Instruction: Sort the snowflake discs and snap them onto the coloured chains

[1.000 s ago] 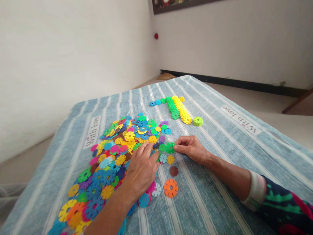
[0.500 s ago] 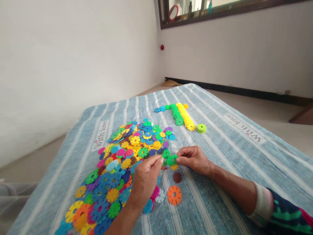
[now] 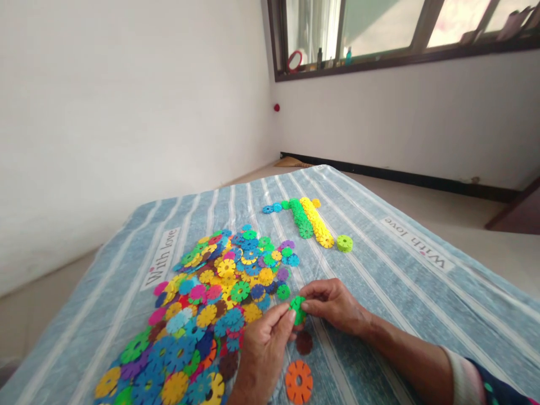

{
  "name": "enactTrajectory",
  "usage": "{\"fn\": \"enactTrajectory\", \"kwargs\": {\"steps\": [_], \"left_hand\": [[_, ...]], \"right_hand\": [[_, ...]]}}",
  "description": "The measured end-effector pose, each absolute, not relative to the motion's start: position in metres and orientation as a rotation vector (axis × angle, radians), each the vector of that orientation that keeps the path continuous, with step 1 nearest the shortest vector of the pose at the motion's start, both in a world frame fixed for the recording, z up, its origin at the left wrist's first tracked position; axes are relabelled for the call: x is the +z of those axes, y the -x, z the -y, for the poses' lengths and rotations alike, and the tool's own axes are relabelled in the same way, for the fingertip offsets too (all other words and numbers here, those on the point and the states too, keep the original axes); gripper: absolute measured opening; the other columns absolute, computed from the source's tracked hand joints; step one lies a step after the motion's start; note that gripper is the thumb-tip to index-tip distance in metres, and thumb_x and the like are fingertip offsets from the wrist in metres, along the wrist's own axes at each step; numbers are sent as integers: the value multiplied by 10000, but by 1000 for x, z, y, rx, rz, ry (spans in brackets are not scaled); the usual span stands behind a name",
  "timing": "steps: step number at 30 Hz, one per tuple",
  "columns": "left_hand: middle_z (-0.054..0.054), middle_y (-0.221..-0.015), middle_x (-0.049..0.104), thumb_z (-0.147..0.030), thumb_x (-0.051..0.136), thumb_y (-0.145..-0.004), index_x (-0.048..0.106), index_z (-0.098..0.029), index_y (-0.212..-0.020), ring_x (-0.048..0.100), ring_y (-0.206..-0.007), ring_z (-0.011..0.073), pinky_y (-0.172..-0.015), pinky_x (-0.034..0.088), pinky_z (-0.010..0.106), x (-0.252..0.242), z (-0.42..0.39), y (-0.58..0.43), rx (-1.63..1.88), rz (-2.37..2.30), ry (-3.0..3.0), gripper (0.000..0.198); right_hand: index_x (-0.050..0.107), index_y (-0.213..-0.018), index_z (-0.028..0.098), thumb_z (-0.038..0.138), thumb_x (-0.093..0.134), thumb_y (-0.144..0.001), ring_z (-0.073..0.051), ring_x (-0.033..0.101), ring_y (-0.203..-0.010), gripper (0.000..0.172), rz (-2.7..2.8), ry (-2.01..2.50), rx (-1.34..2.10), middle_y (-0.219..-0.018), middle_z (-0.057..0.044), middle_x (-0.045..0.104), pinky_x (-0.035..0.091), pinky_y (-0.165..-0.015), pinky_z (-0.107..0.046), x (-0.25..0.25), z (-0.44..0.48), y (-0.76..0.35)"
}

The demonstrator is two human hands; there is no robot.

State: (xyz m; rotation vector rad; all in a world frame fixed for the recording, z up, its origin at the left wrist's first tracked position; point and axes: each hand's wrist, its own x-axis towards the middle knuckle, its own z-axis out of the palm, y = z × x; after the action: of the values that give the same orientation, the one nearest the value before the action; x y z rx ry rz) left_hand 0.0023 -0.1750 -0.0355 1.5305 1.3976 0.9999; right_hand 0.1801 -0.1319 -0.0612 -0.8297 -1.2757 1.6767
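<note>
Striped cloth (image 3: 371,264) carries a disc pile (image 3: 226,268); right of it, left hand (image 3: 265,343) and right hand (image 3: 337,306) pinch green discs (image 3: 298,313) by the rims, likely light, stiff, best held edgewise.

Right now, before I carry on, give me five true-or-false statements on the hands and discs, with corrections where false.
1. The left hand and right hand both grip green discs. True.
2. The large orange disc beside the left hand lies on top of the mixed pile. False: that orange disc lies on the striped cloth.
3. The yellow row lies alongside the green row. True.
4. The lime stack is by the yellow row's far end. False: the lime stack is by its near end.
5. The mixed pile includes blue, yellow and pink discs. True.
</note>
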Motion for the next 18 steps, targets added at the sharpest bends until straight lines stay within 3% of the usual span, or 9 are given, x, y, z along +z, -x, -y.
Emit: {"fn": "enactTrajectory", "kwargs": {"steps": [8, 13, 18], "left_hand": [[22, -816, 751, -375, 556, -865, 692, -219, -1066, 695, -642, 137, -599, 578, 200, -66, 178, -3, 1210, -1323, -1707, 288], [15, -760, 702, -286, 524, -883, 660, -216, -1015, 662, -634, 110, -616, 548, 173, -79, 181, -9, 1312, -1249, -1948, 202], [12, -727, 677, -211, 487, -881, 625, -215, -973, 652, -642, 111, -627, 537, 166, -78, 175, 1, 1155, -1208, -2208, 166]], "right_hand": [[700, -720, 171, 382, 811, -667, -114, 573, -580, 245, 1308, 957, 1558, -652, -1, 660, 440, -562, -237, -46, 130, -193], [713, -743, 166, 392, 769, -687, -129, 560, -584, 240, 1370, 1135, 1066, -650, -19, 656, 428, -545, -255, -15, 83, -237], [722, -785, 128, 344, 686, -715, -122, 528, -542, 230, 1538, 1494, 558, -606, -15, 635, 403, -524, -252, -2, -12, -282]]}}
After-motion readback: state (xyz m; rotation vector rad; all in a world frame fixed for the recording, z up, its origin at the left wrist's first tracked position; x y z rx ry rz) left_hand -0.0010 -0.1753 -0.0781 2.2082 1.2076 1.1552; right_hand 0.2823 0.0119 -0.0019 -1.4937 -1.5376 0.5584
